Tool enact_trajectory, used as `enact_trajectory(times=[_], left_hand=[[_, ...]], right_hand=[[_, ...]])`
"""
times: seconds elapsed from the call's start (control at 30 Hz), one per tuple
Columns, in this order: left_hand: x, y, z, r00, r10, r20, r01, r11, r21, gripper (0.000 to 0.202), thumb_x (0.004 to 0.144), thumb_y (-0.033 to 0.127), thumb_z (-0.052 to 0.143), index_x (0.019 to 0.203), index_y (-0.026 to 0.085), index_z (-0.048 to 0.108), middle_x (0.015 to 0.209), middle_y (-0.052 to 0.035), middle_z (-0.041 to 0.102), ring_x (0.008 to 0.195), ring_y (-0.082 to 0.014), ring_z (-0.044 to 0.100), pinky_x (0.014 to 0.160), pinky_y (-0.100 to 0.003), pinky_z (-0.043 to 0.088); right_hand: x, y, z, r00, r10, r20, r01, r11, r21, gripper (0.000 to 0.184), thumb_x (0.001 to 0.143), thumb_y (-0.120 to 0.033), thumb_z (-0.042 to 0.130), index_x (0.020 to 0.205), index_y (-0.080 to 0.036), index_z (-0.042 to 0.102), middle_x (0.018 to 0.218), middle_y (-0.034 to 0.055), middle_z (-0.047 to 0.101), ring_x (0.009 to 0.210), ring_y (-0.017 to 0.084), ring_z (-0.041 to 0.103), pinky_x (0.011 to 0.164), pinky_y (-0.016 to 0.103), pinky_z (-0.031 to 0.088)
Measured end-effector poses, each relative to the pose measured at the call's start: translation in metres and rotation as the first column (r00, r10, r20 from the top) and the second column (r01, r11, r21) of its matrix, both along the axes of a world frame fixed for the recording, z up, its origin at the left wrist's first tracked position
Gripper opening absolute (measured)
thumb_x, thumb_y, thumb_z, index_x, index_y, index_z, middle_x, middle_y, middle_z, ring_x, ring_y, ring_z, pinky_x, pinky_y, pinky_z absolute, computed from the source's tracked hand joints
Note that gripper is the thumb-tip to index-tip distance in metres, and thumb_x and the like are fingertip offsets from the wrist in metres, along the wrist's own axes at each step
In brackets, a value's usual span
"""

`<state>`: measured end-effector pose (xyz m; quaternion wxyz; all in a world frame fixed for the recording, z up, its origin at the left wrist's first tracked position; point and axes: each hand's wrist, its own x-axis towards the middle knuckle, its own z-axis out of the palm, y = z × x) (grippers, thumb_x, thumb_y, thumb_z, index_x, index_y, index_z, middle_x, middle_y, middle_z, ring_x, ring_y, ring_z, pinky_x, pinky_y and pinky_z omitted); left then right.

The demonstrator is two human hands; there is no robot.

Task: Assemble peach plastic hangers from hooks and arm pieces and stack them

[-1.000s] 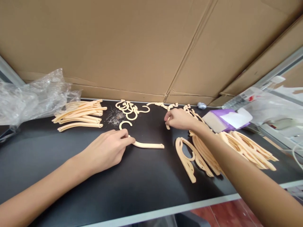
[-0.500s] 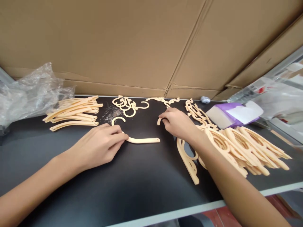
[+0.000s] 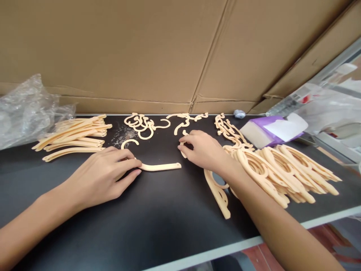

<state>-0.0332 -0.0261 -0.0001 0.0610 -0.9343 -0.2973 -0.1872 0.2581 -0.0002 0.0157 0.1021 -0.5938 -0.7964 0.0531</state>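
My left hand (image 3: pixel 105 177) is closed on the inner end of a pale yellow plastic hanger arm (image 3: pixel 163 167), which lies on the black table and points right. A hanger hook (image 3: pixel 130 142) curves up just beyond those fingers; where it meets the arm is hidden under them. To the right, my right hand (image 3: pixel 204 150) pinches a small curved plastic piece (image 3: pixel 183 152) between thumb and fingers, apart from the arm. Close behind that hand lie more small curved connector pieces (image 3: pixel 186 123). Beneath the right forearm, a folded hanger (image 3: pixel 217 194) is partly covered.
Loose hanger arms (image 3: pixel 75 133) lie in a pile at left beside a clear plastic bag (image 3: pixel 26 113). Several hooks (image 3: pixel 145 128) sit at the back. On the right are stacked folded hangers (image 3: pixel 278 169) and a purple tissue pack (image 3: pixel 263 130). A cardboard wall (image 3: pixel 126 56) stands behind.
The small curved piece in my right hand has turned more upright, and the hand has shifted slightly. My left thumb has spread a little from the fingers. The whole view has shifted slightly.
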Motion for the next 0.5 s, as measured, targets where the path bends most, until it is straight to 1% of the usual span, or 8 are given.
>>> enact_trajectory(times=[0.1,0.17,0.2,0.23,0.3,0.37,0.43,0.5], left_hand=[[0.001,0.000,0.001,1.000,-0.002,0.003,0.002,1.000,-0.001,0.017,0.099,0.025,0.056,0.101,0.021,0.072,0.095,-0.0031,0.071,0.079,-0.0179,0.065,0.075,-0.033,0.046],[0.001,-0.001,0.001,1.000,0.000,-0.003,0.000,1.000,0.000,0.017,0.099,0.025,0.056,0.100,0.021,0.072,0.094,-0.0029,0.071,0.078,-0.0178,0.065,0.075,-0.033,0.046],[0.001,-0.001,0.001,1.000,0.004,-0.005,-0.004,1.000,0.002,0.017,0.099,0.025,0.055,0.100,0.021,0.072,0.095,-0.0030,0.072,0.078,-0.0178,0.066,0.074,-0.033,0.046],[0.001,-0.001,0.001,1.000,0.007,-0.007,-0.007,1.000,0.006,0.018,0.099,0.024,0.055,0.100,0.021,0.072,0.095,-0.0032,0.072,0.078,-0.0179,0.066,0.074,-0.033,0.046],[-0.001,0.000,0.000,1.000,0.011,-0.011,-0.010,1.000,0.010,0.018,0.099,0.022,0.054,0.100,0.021,0.072,0.096,-0.0036,0.072,0.079,-0.0179,0.066,0.073,-0.033,0.047],[-0.003,0.001,-0.001,1.000,0.005,-0.005,-0.005,1.000,0.006,0.021,0.098,0.018,0.052,0.102,0.021,0.073,0.098,-0.0038,0.072,0.080,-0.0177,0.066,0.073,-0.033,0.047],[-0.006,0.002,-0.002,1.000,0.006,0.004,-0.006,1.000,0.000,0.025,0.097,0.015,0.050,0.104,0.022,0.073,0.100,-0.0039,0.072,0.079,-0.0173,0.066,0.072,-0.032,0.047],[-0.009,0.004,-0.003,1.000,0.013,0.010,-0.013,1.000,-0.005,0.027,0.096,0.014,0.049,0.105,0.023,0.073,0.102,-0.0039,0.073,0.078,-0.0171,0.066,0.070,-0.032,0.048]], right_hand=[[0.001,-0.003,0.004,0.998,0.042,-0.037,-0.043,0.998,-0.036,0.019,0.093,-0.028,0.059,0.089,-0.021,0.077,0.097,0.0064,0.073,0.094,0.022,0.068,0.079,0.031,0.045],[0.001,-0.005,0.008,0.999,0.037,-0.024,-0.038,0.998,-0.052,0.018,0.090,-0.028,0.062,0.075,-0.021,0.071,0.089,0.0041,0.073,0.088,0.022,0.067,0.074,0.031,0.042],[0.001,-0.006,0.009,1.000,0.025,-0.008,-0.025,0.998,-0.052,0.018,0.089,-0.029,0.063,0.074,-0.021,0.069,0.086,0.0036,0.073,0.087,0.022,0.067,0.072,0.031,0.042],[0.000,-0.006,0.009,1.000,0.010,0.007,-0.010,0.999,-0.043,0.017,0.089,-0.030,0.063,0.076,-0.021,0.068,0.087,0.0037,0.073,0.087,0.023,0.067,0.071,0.031,0.041],[-0.001,-0.006,0.009,0.999,-0.018,0.033,0.018,1.000,-0.014,0.015,0.092,-0.032,0.061,0.088,-0.021,0.069,0.094,0.0058,0.074,0.090,0.024,0.068,0.072,0.033,0.042],[-0.003,-0.004,0.007,0.997,-0.046,0.069,0.045,0.999,0.015,0.021,0.096,-0.034,0.056,0.101,-0.018,0.070,0.102,0.0103,0.074,0.095,0.027,0.068,0.075,0.035,0.045],[-0.003,-0.003,0.005,0.991,-0.059,0.118,0.057,0.998,0.025,0.027,0.100,-0.030,0.049,0.105,-0.015,0.071,0.108,0.0146,0.072,0.102,0.029,0.067,0.080,0.036,0.047],[-0.002,-0.002,0.005,0.990,-0.041,0.135,0.040,0.999,0.009,0.030,0.101,-0.023,0.045,0.108,-0.015,0.073,0.112,0.0163,0.072,0.107,0.030,0.066,0.084,0.037,0.048]])
